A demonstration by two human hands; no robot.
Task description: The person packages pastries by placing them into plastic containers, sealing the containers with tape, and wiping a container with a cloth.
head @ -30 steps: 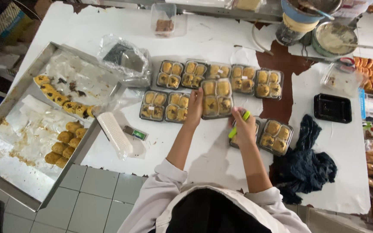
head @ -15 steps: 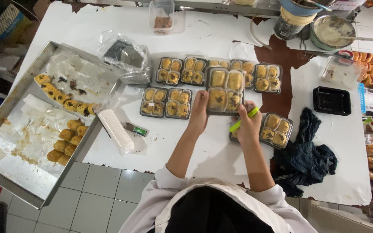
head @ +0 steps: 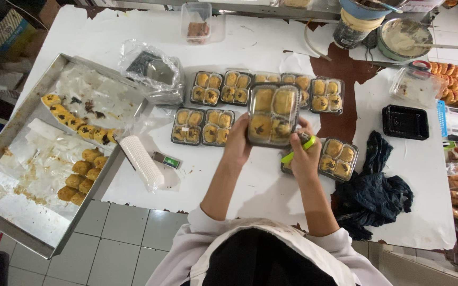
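Head view: pastry box (head: 272, 114) now lifted off the table, hands clamped on it, green stapler (head: 299, 150) in the right.

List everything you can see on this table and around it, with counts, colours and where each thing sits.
held pastry box: one, clear lid, lifted in both hands
green tool: one, in right hand
pastry boxes on table: about seven, dark bases, centre
metal tray: one, silver, left, holding loose golden pastries
empty black tray: one, right
dark cloth: one, lower right
cup stack: one, white, beside tray
metal bowl: one, top right
left hand: on box
right hand: on box
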